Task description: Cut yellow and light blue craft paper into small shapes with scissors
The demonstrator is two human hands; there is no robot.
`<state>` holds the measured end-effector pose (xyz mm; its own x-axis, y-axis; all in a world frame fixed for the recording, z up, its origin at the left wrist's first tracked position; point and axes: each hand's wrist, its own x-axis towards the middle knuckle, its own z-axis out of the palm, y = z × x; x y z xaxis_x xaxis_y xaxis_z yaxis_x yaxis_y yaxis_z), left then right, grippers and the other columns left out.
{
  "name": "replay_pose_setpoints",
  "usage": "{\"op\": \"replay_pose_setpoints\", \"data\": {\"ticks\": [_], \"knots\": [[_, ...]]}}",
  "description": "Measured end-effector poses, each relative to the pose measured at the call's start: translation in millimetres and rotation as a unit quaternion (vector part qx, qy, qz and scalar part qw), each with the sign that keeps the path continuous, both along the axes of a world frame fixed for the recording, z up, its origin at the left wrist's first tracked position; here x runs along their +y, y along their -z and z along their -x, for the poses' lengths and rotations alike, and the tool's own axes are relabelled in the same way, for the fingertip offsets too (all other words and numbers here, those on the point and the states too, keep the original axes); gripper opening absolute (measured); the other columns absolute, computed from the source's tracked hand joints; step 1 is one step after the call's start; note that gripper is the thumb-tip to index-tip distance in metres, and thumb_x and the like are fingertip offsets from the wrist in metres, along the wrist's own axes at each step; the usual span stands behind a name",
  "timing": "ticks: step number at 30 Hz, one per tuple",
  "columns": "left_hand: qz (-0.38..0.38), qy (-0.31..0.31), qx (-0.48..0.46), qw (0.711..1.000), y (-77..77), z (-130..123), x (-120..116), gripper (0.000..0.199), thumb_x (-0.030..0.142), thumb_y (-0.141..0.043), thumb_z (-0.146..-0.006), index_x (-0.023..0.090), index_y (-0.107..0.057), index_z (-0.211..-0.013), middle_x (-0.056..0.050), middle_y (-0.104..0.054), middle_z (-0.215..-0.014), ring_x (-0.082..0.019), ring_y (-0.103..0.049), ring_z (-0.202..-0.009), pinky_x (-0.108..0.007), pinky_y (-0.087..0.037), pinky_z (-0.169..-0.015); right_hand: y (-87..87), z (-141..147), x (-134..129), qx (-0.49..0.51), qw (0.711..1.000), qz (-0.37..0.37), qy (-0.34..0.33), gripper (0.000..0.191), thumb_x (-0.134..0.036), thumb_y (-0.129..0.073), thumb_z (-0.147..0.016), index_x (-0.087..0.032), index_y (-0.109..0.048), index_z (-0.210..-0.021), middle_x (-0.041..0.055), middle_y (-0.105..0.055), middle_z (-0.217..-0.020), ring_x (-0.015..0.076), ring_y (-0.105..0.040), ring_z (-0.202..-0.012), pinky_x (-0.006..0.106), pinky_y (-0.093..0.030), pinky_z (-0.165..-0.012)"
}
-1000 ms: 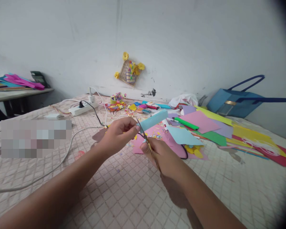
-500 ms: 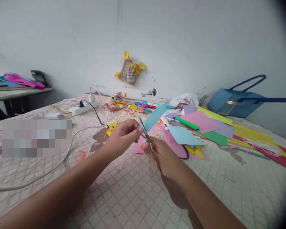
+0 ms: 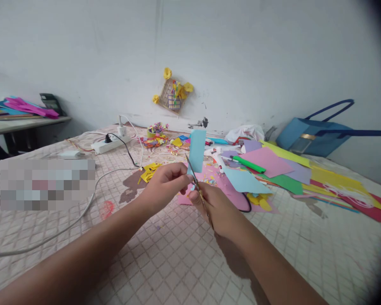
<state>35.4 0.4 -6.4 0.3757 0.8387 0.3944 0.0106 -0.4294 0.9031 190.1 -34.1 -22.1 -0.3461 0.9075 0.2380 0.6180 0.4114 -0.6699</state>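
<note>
Pinching blue strip (image 3: pixel 198 149) at btm end, L grip (image 3: pixel 169 184) clamped; strip upright above. R grip (image 3: pixel 216 207) clamped on scissors (image 3: pixel 196 183).

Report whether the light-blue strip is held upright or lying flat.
Upright: the light-blue strip rises from the left hand, hiding part of the table behind it.

Readable text, brands, numbers and signs: none that you can make out. White glue gun (image 3: pixel 219 161): small coloured mark, too small for you to read. Green marker (image 3: pixel 249 164): any print on the barrel too small for you to tell. Power strip (image 3: pixel 109 145): any markings likewise beyond your reading. Pixelated patch (image 3: pixel 47 184), on your left: whatever lettering lies beneath it, if any, hidden from you.
</note>
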Motion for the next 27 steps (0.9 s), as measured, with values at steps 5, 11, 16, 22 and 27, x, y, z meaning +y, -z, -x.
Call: {"op": "replay_pose_setpoints", "data": {"ticks": [5,11,16,22,27], "knots": [[-0.006,0.000,0.024,1.000,1.8,0.7,0.9,0.020,0.025,-0.053,-0.073,0.015,-0.047,-0.057,0.004,-0.046,-0.053,-0.007,-0.047,-0.051,-0.020,-0.037,-0.048,0.9,-0.1,0.4,0.008,1.000,-0.013,-0.001,0.046,-0.062,-0.034,-0.083,-0.018,-0.046,-0.075,-0.0014,-0.051,-0.065,0.0116,-0.042,-0.058,0.024,-0.028,-0.051],[-0.101,-0.052,0.063,0.991,1.9,4.9,1.5,0.016,0.026,-0.053,-0.076,0.015,-0.049,-0.065,0.002,-0.046,-0.061,-0.008,-0.044,-0.057,-0.022,-0.036,-0.050,2.6,0.0,1.1,-0.001,1.000,-0.014,0.010,0.045,-0.061,-0.036,-0.084,-0.018,-0.043,-0.072,-0.0013,-0.050,-0.064,0.0116,-0.041,-0.057,0.024,-0.027,-0.052],[-0.136,-0.094,0.037,0.985,2.3,4.5,1.7,0.014,0.023,-0.052,-0.077,0.015,-0.051,-0.066,0.000,-0.050,-0.066,-0.010,-0.047,-0.061,-0.023,-0.039,-0.054,2.3,0.8,1.0,-0.020,0.999,-0.022,0.018,0.044,-0.060,-0.036,-0.085,-0.018,-0.042,-0.070,-0.0008,-0.049,-0.064,0.0118,-0.040,-0.057,0.024,-0.026,-0.051],[-0.141,-0.096,0.052,0.984,1.6,3.0,1.8,0.015,0.022,-0.051,-0.077,0.015,-0.050,-0.063,0.000,-0.051,-0.065,-0.010,-0.048,-0.061,-0.024,-0.039,-0.054,2.4,0.5,0.9,-0.022,1.000,-0.010,0.018,0.043,-0.059,-0.038,-0.084,-0.018,-0.043,-0.071,-0.0005,-0.049,-0.064,0.0116,-0.041,-0.057,0.024,-0.027,-0.051],[-0.137,-0.084,0.062,0.985,1.5,2.2,1.4,0.017,0.023,-0.051,-0.076,0.015,-0.051,-0.061,0.000,-0.050,-0.062,-0.010,-0.046,-0.059,-0.023,-0.038,-0.053,3.7,0.4,1.2,-0.019,0.999,-0.018,0.018,0.044,-0.059,-0.036,-0.085,-0.019,-0.039,-0.069,-0.0021,-0.047,-0.062,0.0110,-0.039,-0.056,0.024,-0.027,-0.050]]}}
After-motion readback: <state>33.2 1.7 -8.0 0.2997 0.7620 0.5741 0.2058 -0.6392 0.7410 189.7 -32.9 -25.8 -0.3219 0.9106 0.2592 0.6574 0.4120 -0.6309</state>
